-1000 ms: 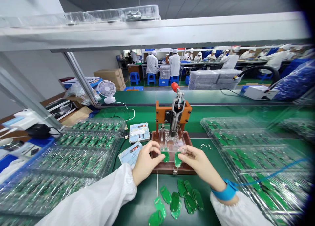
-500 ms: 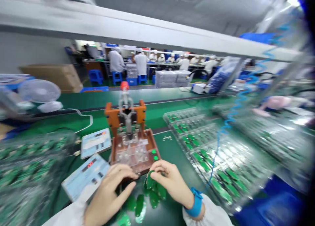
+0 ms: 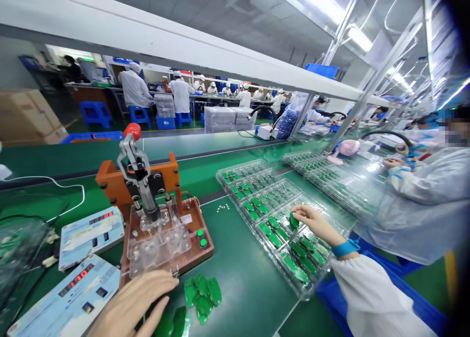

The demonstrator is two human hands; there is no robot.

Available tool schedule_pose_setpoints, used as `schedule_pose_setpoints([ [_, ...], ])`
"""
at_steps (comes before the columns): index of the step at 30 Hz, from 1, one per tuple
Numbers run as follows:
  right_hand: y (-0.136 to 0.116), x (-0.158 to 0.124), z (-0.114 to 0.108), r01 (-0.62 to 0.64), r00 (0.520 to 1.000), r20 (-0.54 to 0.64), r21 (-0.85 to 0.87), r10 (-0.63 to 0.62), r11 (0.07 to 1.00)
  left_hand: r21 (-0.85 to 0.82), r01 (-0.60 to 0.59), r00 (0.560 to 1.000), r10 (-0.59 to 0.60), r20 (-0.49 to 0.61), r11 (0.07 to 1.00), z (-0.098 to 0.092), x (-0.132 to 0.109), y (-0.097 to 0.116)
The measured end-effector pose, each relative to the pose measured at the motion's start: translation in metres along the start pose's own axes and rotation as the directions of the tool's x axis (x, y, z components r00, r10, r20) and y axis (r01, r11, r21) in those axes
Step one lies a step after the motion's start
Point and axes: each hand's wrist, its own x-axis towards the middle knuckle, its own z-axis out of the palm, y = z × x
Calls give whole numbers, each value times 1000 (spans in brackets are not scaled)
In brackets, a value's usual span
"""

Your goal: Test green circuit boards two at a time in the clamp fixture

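My right hand (image 3: 319,225) pinches a small green circuit board (image 3: 293,221) just above a compartment of the clear plastic tray (image 3: 246,218), where similar boards lie in rows. A blue band circles that wrist. At lower left, my left hand (image 3: 137,302) has its fingers stretched out and thumb apart, by the front edge of the brown test fixture (image 3: 205,229); whether a fingertip touches it I cannot tell. Beside that hand a loose pile of green boards (image 3: 202,294) lies on the table. More boards are partly hidden under the left hand.
Two light blue meter boxes (image 3: 91,234) with red digits stand left of the fixture. Its red-knobbed lever (image 3: 132,131) rises upright. A second clear tray (image 3: 312,168) lies farther right, near a pink fan (image 3: 344,151) and a co-worker in a white coat (image 3: 429,195).
My right hand has moved from the loose pile to the tray on the right, a board in its fingers. The view has swung right. My left hand stays near the fixture's front.
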Motion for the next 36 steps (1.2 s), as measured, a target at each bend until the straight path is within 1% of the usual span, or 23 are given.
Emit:
schedule_pose_setpoints([
  [4,11,5,2,-35,993,108,-64,42,997,50,-48,998,46,47,998,-3,-1,-2],
  [9,9,13,-3,-22,982,184,-118,44,993,97,-78,997,75,35,992,-6,0,-3],
  [12,5,20,1,-9,988,154,-134,30,991,116,-92,996,90,15,989,-5,-1,-5],
  [17,-4,34,9,15,1000,-13,-217,-18,976,110,-125,992,127,-10,986,-8,5,0],
  [19,-16,35,10,29,996,-69,-241,-47,970,84,-141,990,143,-12,986,-14,11,6],
  [21,-35,29,16,57,994,-73,-237,-76,970,44,-158,987,158,-11,986,-21,19,15],
  [23,-61,14,30,98,994,-20,-207,-104,973,19,-164,986,164,-12,986,-28,27,23],
  [25,-88,-7,53,153,987,78,-164,-142,974,22,-150,989,150,-4,989,-33,31,29],
  [26,-101,-19,66,198,972,152,-140,-177,970,28,-136,991,136,8,990,-35,32,31],
  [28,-120,-42,96,292,911,323,-67,-256,954,32,-116,991,114,67,993,-41,32,33],
  [30,-132,-60,124,366,810,493,-1,-318,931,32,-109,981,102,163,994,-49,29,34],
  [31,-134,-66,137,388,757,562,25,-334,921,29,-107,969,98,225,994,-53,28,35],
  [33,-135,-72,156,407,672,655,62,-345,911,10,-92,925,81,370,996,-61,22,36],
  [34,-133,-72,162,404,648,683,69,-338,912,-5,-82,895,76,439,997,-64,17,36],
  [36,-128,-70,167,379,626,720,57,-301,924,-39,-72,835,82,544,997,-66,5,36],
])
